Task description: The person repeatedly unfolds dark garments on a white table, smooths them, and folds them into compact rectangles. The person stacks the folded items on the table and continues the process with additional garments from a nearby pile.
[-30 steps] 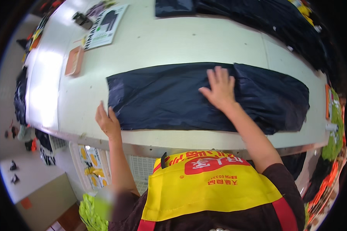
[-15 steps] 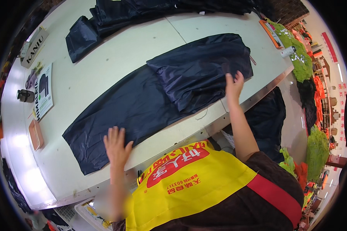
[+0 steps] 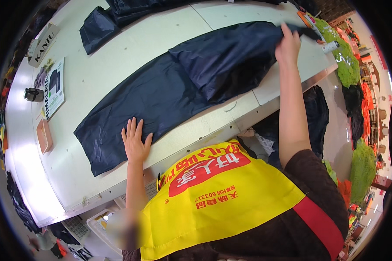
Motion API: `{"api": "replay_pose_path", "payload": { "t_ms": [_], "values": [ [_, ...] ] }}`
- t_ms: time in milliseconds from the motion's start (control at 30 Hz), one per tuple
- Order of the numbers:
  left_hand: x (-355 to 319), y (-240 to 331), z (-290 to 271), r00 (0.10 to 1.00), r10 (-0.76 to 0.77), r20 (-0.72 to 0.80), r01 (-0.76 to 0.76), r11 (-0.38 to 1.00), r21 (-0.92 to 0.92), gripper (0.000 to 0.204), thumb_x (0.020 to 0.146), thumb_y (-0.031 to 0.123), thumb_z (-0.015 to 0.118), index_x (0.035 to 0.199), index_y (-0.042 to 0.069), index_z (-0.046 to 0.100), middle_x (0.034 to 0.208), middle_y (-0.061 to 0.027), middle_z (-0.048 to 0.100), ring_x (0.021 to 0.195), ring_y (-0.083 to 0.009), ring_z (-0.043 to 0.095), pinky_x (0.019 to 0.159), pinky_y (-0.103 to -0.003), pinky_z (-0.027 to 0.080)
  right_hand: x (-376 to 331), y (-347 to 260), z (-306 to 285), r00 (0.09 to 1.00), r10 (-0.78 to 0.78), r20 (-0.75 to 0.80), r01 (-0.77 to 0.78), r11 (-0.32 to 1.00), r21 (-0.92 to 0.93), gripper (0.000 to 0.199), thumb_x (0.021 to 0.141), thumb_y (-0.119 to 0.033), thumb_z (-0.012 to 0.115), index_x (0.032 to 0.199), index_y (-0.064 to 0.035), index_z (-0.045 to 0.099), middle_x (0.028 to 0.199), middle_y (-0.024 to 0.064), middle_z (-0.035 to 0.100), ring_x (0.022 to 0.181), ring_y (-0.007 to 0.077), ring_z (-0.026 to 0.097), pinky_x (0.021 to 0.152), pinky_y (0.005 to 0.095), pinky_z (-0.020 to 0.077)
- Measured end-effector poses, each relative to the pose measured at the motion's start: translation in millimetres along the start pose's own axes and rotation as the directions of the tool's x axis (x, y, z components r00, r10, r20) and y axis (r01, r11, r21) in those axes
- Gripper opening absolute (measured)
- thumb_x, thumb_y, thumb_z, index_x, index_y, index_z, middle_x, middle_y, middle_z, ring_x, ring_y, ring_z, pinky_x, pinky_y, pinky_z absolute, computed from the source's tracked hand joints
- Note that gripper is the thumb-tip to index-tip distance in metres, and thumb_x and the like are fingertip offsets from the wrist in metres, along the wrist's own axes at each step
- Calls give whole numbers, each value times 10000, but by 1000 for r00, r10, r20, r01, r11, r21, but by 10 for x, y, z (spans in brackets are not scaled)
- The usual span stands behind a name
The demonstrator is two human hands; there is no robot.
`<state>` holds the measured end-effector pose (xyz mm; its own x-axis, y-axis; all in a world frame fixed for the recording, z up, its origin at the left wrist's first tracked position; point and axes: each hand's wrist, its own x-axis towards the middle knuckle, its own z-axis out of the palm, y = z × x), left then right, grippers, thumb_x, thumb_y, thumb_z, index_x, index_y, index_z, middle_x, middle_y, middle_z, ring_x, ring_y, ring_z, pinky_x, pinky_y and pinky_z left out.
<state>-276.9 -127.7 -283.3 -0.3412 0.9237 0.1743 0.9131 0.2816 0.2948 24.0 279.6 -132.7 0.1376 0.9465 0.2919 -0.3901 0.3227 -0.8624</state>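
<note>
A dark navy garment [image 3: 157, 93] of thin, slightly shiny cloth lies lengthwise across the pale table, part of it folded over itself in a raised, wrinkled layer. My left hand [image 3: 136, 141] rests flat on its left end near the table's front edge, fingers spread. At the far right end, my right hand [image 3: 287, 48] is closed on the garment's edge. A dark flap of cloth [image 3: 307, 33] sticks out to the right past that hand. The fingertips there are slightly blurred, and the cloth within the grip is partly hidden.
More dark folded cloth [image 3: 101, 29] lies along the table's far side. On the left are a black jar [image 3: 33, 95], a printed sheet [image 3: 55, 89] and a pinkish tray [image 3: 44, 135]. A white spool [image 3: 330, 47] stands by the right edge, with green cloth [image 3: 342, 65] beyond.
My right hand has moved away and to the right, taking hold of the garment's right end and drawing a flap outward. My left hand stays flat on the left end.
</note>
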Motion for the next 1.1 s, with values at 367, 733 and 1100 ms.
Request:
{"api": "replay_pose_path", "payload": {
  "t_ms": [367, 733, 1100],
  "values": [
    [-559, -1027, -36, 833, -541, 119, -392, -727, -564, 377, 871, 175, 526, 1206, 4, 497, 1187, -137, 549, 1117, -276, 502, 983, -375, 360, -1427, -490, 1152, 427, 57, 903, 602, 727, -330, 287, 853, -289, 596, 927, -16, 644, 820, 94, 636, 739, 162, 604, 688, 261, 477],
    [-491, -1571, 78, 547, -769, 332, -221, -515, -828, 315, 902, 238, 426, 1120, 23, 502, 1068, -139, 567, 997, -267, 537, 895, -372, 418, -1964, 623, -1026, 778, 615, 128, -193, 429, -883, 186, 822, -204, 615, 849, -20, 605, 812, 105, 631, 741, 165, 592, 623, 286, 457],
    [-601, -1410, 55, -97, -984, 149, -290, -115, -950, 332, 933, 302, 327, 1034, 41, 507, 950, -142, 585, 877, -257, 572, 806, -369, 477, -1756, 282, -1437, 626, 761, 169, -517, 568, -641, 166, 880, -195, 564, 914, -33, 588, 837, 33, 617, 691, 77, 573, 560, 197, 435]
  ]
}}
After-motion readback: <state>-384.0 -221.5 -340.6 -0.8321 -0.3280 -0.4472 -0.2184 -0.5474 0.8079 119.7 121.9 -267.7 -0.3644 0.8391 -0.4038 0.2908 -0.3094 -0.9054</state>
